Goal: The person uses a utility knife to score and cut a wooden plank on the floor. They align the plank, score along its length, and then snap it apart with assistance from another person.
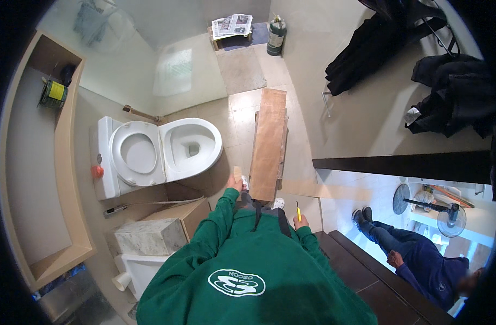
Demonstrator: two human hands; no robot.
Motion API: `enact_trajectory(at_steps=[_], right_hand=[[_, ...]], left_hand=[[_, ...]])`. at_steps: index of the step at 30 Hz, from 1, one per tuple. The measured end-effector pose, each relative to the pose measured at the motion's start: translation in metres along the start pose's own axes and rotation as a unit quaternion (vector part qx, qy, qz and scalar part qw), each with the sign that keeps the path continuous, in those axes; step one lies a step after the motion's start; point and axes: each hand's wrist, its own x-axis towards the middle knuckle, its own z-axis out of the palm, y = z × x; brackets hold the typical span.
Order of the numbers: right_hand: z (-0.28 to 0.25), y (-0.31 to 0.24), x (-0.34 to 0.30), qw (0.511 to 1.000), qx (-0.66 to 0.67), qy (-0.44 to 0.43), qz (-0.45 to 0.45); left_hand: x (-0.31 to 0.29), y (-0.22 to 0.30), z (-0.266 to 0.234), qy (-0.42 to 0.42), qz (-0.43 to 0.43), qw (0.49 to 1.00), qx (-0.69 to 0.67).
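My left hand [234, 184] has its fingers closed round a small, flat, light-tan strip [237, 173] whose material I cannot make out. It is just left of the near end of a long brown board [269, 135]. That board lies lengthwise in front of me, on top of another narrow piece that shows along its right edge. To the right of the board's near end, my right hand [301, 221] grips a slim yellow tool [299, 212] with a thin dark tip pointing away from me. The tool is too small to name exactly.
A white toilet [191, 149] with raised lid stands at left, near a marble-patterned box [150, 237]. Newspapers [232, 26] and a green gas cylinder [276, 37] are at the far end. Dark clothes [378, 49] hang at right. Through the doorway a person [416, 257] stands by a fan [451, 220].
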Motion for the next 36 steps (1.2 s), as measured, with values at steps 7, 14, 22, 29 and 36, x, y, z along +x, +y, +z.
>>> enact_trajectory(at_steps=[7,14,22,29,36], right_hand=[[0.017,-0.025,-0.017,0.998,-0.055,0.008,-0.033],[0.020,-0.042,-0.025,0.997,-0.062,0.041,-0.032],[0.016,-0.034,-0.029,0.998,-0.039,0.030,-0.030],[0.022,-0.042,-0.047,0.997,-0.044,0.053,-0.017],[0.059,-0.012,-0.005,0.998,0.045,-0.001,0.035]], left_hand=[[0.012,0.021,-0.002,-0.126,-0.041,0.991,-0.010],[0.009,0.037,-0.003,-0.071,-0.045,0.989,-0.120],[0.013,0.033,-0.014,-0.071,-0.016,0.992,-0.102],[0.014,0.017,-0.013,-0.031,-0.028,0.998,-0.052],[0.016,-0.037,-0.019,0.042,-0.063,0.997,0.023]])
